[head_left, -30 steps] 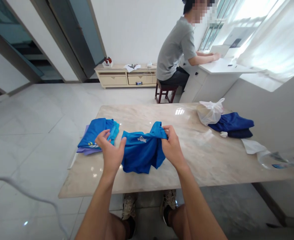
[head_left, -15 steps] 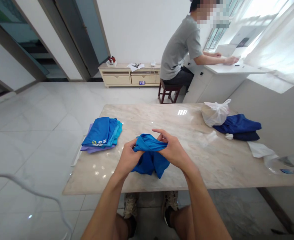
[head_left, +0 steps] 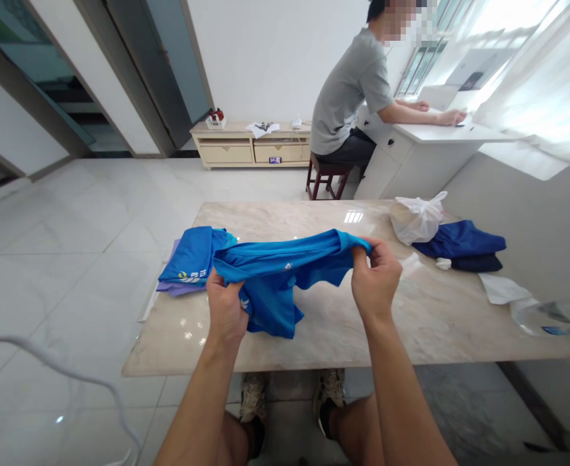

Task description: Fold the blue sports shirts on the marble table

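Observation:
A thin blue garment [head_left: 270,291] with small white marks is stretched between my two hands above the table. Its upper edge is pulled wide and slants up to the right, while the lower part hangs in loose folds; I cannot tell what kind of garment it is. My left hand [head_left: 227,307] pinches its left end, thumb on the near side. At the opposite end, my right hand [head_left: 376,278] grips the edge between thumb and bent fingers. Just left of my left hand lies a folded stack of blue and purple clothes [head_left: 187,259], partly overlapped by the garment.
The marble-look table [head_left: 411,330] carries a white plastic bag [head_left: 418,220], dark blue cloth [head_left: 464,243], white paper [head_left: 503,289] and a clear plastic bottle [head_left: 556,317] at right. Beyond it, a person in grey [head_left: 347,97] sits on a stool [head_left: 330,176] at a white desk.
My hands have moved apart, the right one further to the right. The bunched blue garment is now spread wide between them, with its white marks showing.

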Motion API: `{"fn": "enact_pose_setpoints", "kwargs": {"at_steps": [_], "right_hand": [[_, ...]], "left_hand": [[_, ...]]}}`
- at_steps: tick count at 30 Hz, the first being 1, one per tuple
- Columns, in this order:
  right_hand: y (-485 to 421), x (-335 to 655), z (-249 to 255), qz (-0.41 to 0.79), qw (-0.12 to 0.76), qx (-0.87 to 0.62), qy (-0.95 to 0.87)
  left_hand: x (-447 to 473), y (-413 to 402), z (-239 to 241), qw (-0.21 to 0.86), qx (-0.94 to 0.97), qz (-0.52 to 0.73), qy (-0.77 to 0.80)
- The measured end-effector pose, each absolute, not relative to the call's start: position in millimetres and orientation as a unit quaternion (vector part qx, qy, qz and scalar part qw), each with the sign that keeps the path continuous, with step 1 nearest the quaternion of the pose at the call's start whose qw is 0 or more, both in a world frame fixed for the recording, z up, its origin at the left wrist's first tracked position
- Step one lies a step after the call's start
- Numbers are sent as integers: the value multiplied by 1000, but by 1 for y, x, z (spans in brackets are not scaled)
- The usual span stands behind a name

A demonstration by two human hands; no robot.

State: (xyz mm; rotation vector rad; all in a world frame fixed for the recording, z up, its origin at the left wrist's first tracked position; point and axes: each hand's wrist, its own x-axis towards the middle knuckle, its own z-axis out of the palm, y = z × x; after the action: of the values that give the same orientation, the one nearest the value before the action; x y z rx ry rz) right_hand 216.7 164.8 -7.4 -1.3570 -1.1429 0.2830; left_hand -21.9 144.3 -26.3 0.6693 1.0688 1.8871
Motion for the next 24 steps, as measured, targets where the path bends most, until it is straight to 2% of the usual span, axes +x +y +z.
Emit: {"fn": "enact_pose_setpoints", "kwargs": {"at_steps": [3,7,9,12,15,19,21,24], "right_hand": [[165,214,-5,114,647,-601,-455],[163,228,-9,57,671,-611,-416],[165,240,-12,4,681,-606,-410],[177,253,-17,-67,674,-608,-415],[191,253,-17,-86,670,-611,-412],[170,249,-7,-37,660,-609,-438],[136,253,0,-2,623,-604,-497],[79,266,12,33,519,-599,-609]], "left_hand": [[-18,137,-22,472,369,671,437],[1,121,-13,645,560,350,384],[12,117,-10,683,598,262,328],[24,126,-10,682,583,300,324],[27,142,-19,615,581,352,400],[9,125,-35,569,611,274,478],[-10,95,-37,558,632,236,482],[-47,48,-25,521,681,186,479]]}}
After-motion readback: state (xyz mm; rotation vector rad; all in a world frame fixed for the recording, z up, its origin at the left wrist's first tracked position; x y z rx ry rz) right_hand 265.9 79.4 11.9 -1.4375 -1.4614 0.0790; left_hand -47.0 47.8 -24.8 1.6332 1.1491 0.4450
